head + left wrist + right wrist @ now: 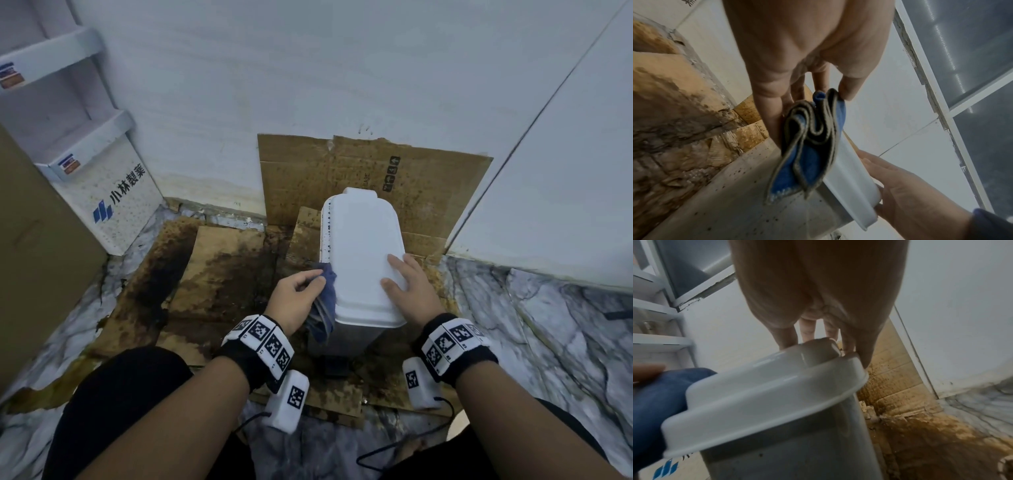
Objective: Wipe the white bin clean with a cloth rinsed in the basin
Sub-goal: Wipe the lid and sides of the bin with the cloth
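White bin [359,246], stood on stained cardboard [219,270] against the wall, is steadied by the right hand [409,287] laid flat-fingered on its lid, so the blue cloth [325,301] pinched in the left hand [294,294] can be worked along its speckled side.

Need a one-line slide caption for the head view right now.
Left hand holds a blue cloth against the white bin while the right hand steadies its lid.

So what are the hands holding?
The left hand pinches the bunched top of a blue cloth; the right hand rests flat on the white plastic bin's lid.
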Available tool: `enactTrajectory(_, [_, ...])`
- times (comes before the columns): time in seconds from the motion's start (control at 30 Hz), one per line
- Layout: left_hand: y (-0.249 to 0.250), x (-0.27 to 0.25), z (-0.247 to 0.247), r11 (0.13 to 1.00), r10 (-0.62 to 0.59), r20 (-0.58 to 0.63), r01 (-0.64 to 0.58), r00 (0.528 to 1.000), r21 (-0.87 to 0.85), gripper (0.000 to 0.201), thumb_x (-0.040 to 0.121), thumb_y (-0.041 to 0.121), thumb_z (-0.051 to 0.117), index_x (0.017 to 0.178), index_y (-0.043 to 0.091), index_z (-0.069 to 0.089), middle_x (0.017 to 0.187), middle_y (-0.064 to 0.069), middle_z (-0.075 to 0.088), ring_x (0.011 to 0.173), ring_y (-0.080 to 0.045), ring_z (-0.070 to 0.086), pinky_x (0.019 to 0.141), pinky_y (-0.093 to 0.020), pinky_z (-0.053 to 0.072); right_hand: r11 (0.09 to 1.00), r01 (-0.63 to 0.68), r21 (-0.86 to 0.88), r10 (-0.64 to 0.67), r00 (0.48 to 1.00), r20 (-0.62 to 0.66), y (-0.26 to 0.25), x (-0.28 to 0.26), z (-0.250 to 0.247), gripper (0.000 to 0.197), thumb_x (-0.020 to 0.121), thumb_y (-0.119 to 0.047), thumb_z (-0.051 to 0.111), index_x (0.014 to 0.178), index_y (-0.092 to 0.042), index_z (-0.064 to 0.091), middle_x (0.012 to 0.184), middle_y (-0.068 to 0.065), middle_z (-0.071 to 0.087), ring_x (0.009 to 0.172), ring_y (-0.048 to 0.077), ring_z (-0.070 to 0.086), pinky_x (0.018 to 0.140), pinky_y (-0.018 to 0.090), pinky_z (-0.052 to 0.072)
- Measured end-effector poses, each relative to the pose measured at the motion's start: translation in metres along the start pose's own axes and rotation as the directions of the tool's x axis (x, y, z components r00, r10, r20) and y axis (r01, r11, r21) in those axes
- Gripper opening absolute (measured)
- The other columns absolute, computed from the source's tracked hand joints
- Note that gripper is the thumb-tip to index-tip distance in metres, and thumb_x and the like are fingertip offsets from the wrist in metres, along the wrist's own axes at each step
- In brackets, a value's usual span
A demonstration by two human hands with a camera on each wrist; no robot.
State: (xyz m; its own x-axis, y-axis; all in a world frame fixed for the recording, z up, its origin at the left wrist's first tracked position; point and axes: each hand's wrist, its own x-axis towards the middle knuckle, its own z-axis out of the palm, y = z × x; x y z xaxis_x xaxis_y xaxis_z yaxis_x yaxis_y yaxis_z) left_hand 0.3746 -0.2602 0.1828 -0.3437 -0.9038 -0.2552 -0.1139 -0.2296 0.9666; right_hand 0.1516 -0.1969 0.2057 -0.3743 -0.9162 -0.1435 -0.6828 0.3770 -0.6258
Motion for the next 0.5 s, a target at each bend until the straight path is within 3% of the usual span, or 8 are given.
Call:
enactTrajectory(0.23, [0.007,0.008,0.016,0.962,0.058,0.122,-0.088,0.991,0.260,0.041,0.091,0.018,0.061,0.132,0.024,0.057,0.122,0.005,0.064,0.106,-0.011,0.063,0.096,-0.038,0.052,0.998,-0.030,0.061,0.032,0.999,-0.021,0.016,-0.001,-0.016,0.053,0.096,-0.026,0.054,0.146,-0.022,0.038,0.159,0.003,0.020,0.146,0.016,0.017,0.109,0.022,0.014])
enactTrajectory(0.4, [0.014,0.011,0.028,0.937,0.074,0.049,-0.086,0.996,0.338,0.047,0.085,0.013,0.059,0.129,0.028,0.059,0.120,0.001,0.067,0.102,-0.020,0.065,0.094,-0.039,0.053,0.992,-0.044,0.117,0.048,0.998,-0.032,0.024,0.002,-0.024,0.052,0.095,-0.017,0.053,0.145,-0.020,0.039,0.156,0.004,0.024,0.144,0.017,0.020,0.107,0.020,0.012])
enactTrajectory(0.5, [0.015,0.008,0.041,0.937,0.090,0.067,-0.107,0.994,0.332,0.045,0.089,0.016,0.057,0.132,0.029,0.057,0.127,0.007,0.062,0.109,-0.012,0.061,0.099,-0.033,0.049,0.985,-0.068,0.160,0.076,0.996,-0.044,0.033,0.003,-0.029,0.052,0.095,-0.013,0.051,0.146,-0.020,0.039,0.156,0.003,0.024,0.143,0.017,0.022,0.108,0.020,0.013])
